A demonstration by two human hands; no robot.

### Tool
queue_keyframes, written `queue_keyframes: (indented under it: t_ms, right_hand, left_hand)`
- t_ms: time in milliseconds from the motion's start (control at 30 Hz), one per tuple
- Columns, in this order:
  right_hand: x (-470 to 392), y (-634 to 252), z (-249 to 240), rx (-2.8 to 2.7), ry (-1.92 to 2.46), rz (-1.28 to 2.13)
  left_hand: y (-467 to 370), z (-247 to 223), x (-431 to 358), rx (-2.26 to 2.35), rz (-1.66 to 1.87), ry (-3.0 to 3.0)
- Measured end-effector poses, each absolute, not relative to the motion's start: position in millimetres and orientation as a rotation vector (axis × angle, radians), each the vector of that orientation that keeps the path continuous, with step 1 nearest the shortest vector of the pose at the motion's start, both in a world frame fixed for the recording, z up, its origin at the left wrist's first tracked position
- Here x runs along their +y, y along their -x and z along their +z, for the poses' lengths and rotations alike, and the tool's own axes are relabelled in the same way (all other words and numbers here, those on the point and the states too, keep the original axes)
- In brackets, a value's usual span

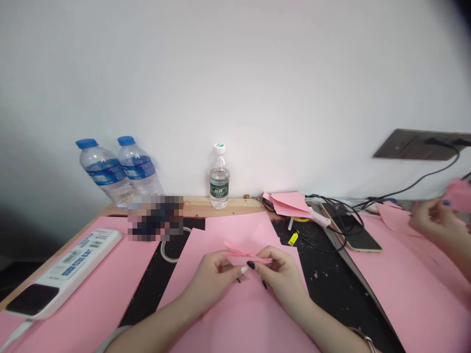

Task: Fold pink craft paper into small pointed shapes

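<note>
Between my two hands is a small piece of folded pink paper (243,254), held just above the pink sheets (235,304) that cover the middle of the table. My left hand (215,274) is closed on its left end, thumb in front and fingers behind. On the right end, my right hand (281,274) pinches the same paper between thumb and fingers. Both thumb tips come close together at the paper's middle. My palms hide part of the folds, so the paper's full shape cannot be made out.
Water bottles (219,184) stand by the wall. A power bank-like white device (66,274) lies left, near a roll of tape (171,252). Behind right are folded pink paper (289,203), cables and a phone (351,228). Far right, another person's hand (437,218) holds pink paper.
</note>
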State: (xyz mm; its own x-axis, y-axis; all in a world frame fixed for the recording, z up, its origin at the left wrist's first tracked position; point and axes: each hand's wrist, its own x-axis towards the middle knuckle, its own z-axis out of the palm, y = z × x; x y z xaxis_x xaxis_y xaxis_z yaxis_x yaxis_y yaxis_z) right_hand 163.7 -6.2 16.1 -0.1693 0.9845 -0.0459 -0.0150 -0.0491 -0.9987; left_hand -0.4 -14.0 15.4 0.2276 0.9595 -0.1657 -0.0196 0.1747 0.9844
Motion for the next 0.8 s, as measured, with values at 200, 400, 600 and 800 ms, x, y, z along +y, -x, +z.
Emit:
queue_keyframes:
  t_ms: [200,400,600,800]
  right_hand:
    - [-5.8,-162.7,11.3,-1.232,1.087,1.459]
    - [-4.9,-162.7,10.8,-1.239,1.071,1.474]
    - [-6.1,-161.3,12.8,-1.214,1.092,1.488]
    - [-4.7,-162.4,9.3,-1.266,1.111,1.451]
  left_hand:
    - [-0.1,15.2,-13.7,1.085,0.947,-1.121]
    - [-0.3,15.4,-13.4,1.047,0.955,-1.110]
    - [0.0,13.5,-13.0,1.047,0.951,-1.105]
    - [-0.9,15.1,-13.6,0.995,0.952,-1.109]
